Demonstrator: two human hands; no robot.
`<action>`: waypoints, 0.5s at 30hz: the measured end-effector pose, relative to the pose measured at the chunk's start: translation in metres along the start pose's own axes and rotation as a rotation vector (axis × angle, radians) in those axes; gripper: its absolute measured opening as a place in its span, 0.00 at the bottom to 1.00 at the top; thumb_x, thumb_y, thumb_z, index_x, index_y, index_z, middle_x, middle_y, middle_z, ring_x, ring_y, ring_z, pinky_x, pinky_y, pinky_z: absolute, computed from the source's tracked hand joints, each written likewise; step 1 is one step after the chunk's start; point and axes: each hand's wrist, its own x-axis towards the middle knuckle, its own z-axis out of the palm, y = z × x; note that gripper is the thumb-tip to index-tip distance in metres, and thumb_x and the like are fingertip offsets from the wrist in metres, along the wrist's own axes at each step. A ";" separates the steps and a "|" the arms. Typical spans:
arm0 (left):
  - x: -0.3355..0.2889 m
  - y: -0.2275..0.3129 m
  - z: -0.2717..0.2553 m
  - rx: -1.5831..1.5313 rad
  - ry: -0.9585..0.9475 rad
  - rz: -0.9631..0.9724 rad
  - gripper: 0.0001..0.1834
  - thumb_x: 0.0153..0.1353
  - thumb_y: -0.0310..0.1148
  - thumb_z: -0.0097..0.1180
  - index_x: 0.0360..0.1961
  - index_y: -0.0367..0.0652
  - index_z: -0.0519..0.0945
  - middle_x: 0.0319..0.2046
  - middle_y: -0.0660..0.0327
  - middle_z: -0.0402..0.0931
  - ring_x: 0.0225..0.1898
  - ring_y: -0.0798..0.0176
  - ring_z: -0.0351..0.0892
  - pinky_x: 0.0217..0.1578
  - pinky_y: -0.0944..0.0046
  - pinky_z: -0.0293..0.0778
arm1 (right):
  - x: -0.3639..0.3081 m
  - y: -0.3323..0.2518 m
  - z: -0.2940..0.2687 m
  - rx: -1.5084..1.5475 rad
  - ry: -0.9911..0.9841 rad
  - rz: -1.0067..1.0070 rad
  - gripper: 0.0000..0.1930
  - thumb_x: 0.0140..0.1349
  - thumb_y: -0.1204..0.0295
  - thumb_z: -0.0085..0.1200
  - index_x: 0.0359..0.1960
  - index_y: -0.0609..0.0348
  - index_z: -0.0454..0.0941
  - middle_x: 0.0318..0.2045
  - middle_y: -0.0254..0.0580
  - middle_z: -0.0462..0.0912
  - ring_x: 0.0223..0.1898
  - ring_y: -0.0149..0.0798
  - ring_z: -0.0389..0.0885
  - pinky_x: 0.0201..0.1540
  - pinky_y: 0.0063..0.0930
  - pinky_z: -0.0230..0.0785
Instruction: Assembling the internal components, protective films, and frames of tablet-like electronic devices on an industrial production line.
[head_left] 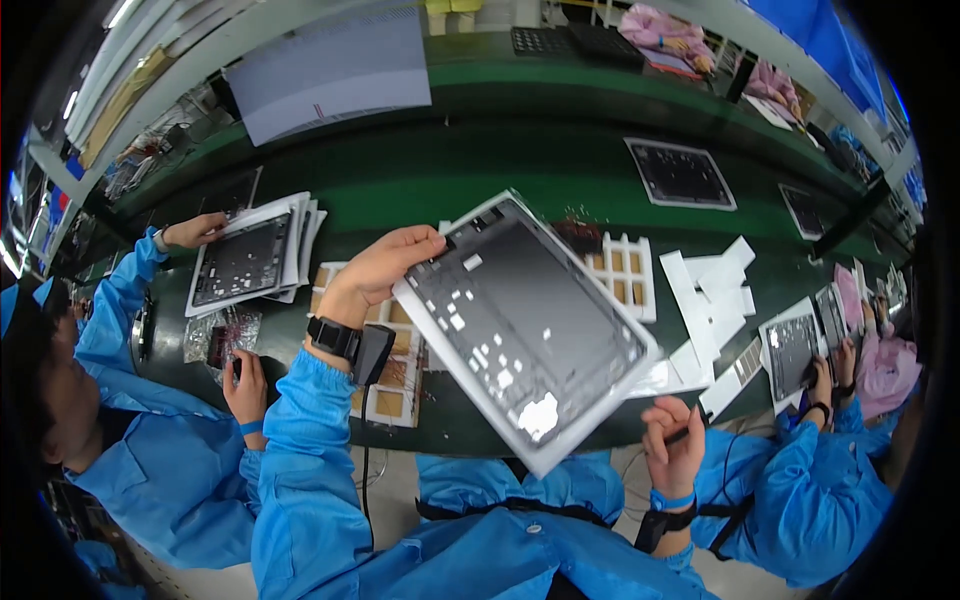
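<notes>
My left hand (385,262) pinches the upper left edge of a dark tablet-like housing panel (560,310) and holds it tilted above the bench. A white backing (545,462) shows around the panel's border. Small white patches dot its dark face, with a larger bright irregular patch near the lower corner. Off the panel's lower right side is my right hand (676,450), its fingers curled together. Something small and dark shows between those fingers, too little of it to name.
White gridded trays with brown compartments (395,408) lie behind the panel. White strips (690,305) are piled to the right. Another dark panel (680,173) rests on the green surface (500,165). Co-workers in blue handle similar panels (240,262) on both sides.
</notes>
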 end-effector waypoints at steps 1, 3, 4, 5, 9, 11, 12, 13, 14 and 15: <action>0.007 0.003 -0.012 -0.049 0.051 0.045 0.10 0.75 0.36 0.54 0.40 0.41 0.80 0.33 0.69 0.80 0.32 0.77 0.78 0.35 0.73 0.77 | -0.003 -0.001 -0.006 -0.017 0.050 -0.034 0.25 0.79 0.54 0.37 0.49 0.65 0.78 0.26 0.42 0.82 0.13 0.22 0.59 0.20 0.19 0.51; 0.020 0.017 -0.033 -0.135 0.179 0.097 0.09 0.75 0.36 0.54 0.40 0.42 0.80 0.34 0.67 0.82 0.33 0.75 0.81 0.37 0.71 0.80 | -0.008 -0.007 -0.012 -0.059 0.019 -0.083 0.18 0.77 0.58 0.42 0.41 0.62 0.77 0.17 0.35 0.73 0.12 0.23 0.58 0.18 0.20 0.47; 0.034 0.018 -0.055 -0.165 0.177 0.133 0.09 0.75 0.36 0.54 0.41 0.42 0.80 0.36 0.67 0.83 0.34 0.74 0.82 0.38 0.70 0.81 | -0.013 -0.013 -0.011 -0.079 0.068 -0.088 0.17 0.77 0.59 0.43 0.39 0.60 0.76 0.14 0.33 0.69 0.12 0.23 0.58 0.18 0.20 0.46; 0.049 0.021 -0.070 -0.198 0.204 0.175 0.09 0.75 0.36 0.54 0.41 0.43 0.81 0.35 0.67 0.83 0.34 0.74 0.82 0.38 0.69 0.81 | -0.019 -0.014 -0.016 -0.100 0.105 -0.093 0.17 0.77 0.59 0.44 0.37 0.59 0.75 0.14 0.33 0.69 0.11 0.23 0.57 0.17 0.20 0.45; 0.100 0.020 -0.113 -0.188 0.458 0.323 0.10 0.74 0.35 0.54 0.46 0.40 0.81 0.40 0.64 0.83 0.39 0.67 0.83 0.43 0.64 0.79 | -0.034 -0.015 -0.022 -0.148 0.248 -0.117 0.14 0.74 0.61 0.48 0.34 0.58 0.74 0.15 0.34 0.71 0.12 0.24 0.58 0.17 0.20 0.47; 0.118 -0.003 -0.158 -0.158 0.620 0.324 0.11 0.73 0.35 0.54 0.47 0.39 0.81 0.41 0.62 0.83 0.41 0.65 0.83 0.42 0.62 0.78 | -0.043 -0.012 -0.024 -0.147 0.343 -0.065 0.12 0.71 0.63 0.51 0.33 0.58 0.74 0.17 0.35 0.72 0.14 0.25 0.60 0.18 0.20 0.49; 0.128 -0.015 -0.168 -0.168 0.729 0.286 0.12 0.73 0.36 0.54 0.47 0.38 0.80 0.41 0.62 0.83 0.41 0.65 0.82 0.41 0.61 0.78 | -0.048 -0.007 -0.033 -0.169 0.396 -0.055 0.13 0.74 0.61 0.49 0.34 0.56 0.74 0.16 0.32 0.71 0.13 0.25 0.60 0.18 0.21 0.50; 0.140 -0.023 -0.160 -0.107 0.708 0.288 0.13 0.73 0.37 0.54 0.46 0.38 0.80 0.41 0.61 0.83 0.42 0.64 0.82 0.41 0.60 0.78 | -0.055 -0.008 -0.037 -0.179 0.415 -0.068 0.13 0.73 0.62 0.49 0.33 0.56 0.74 0.16 0.33 0.71 0.13 0.26 0.60 0.17 0.21 0.50; 0.149 -0.031 -0.155 -0.044 0.693 0.297 0.13 0.73 0.38 0.54 0.46 0.38 0.80 0.42 0.60 0.83 0.43 0.63 0.82 0.40 0.59 0.77 | -0.060 -0.010 -0.039 -0.186 0.429 -0.079 0.12 0.73 0.62 0.50 0.33 0.56 0.74 0.16 0.33 0.71 0.13 0.26 0.60 0.17 0.21 0.49; 0.157 -0.048 -0.173 -0.123 0.689 0.329 0.13 0.72 0.38 0.54 0.45 0.38 0.79 0.38 0.61 0.81 0.39 0.64 0.79 0.38 0.58 0.76 | -0.063 -0.011 -0.039 -0.175 0.438 -0.112 0.12 0.73 0.62 0.50 0.33 0.56 0.74 0.16 0.33 0.71 0.13 0.26 0.60 0.17 0.21 0.49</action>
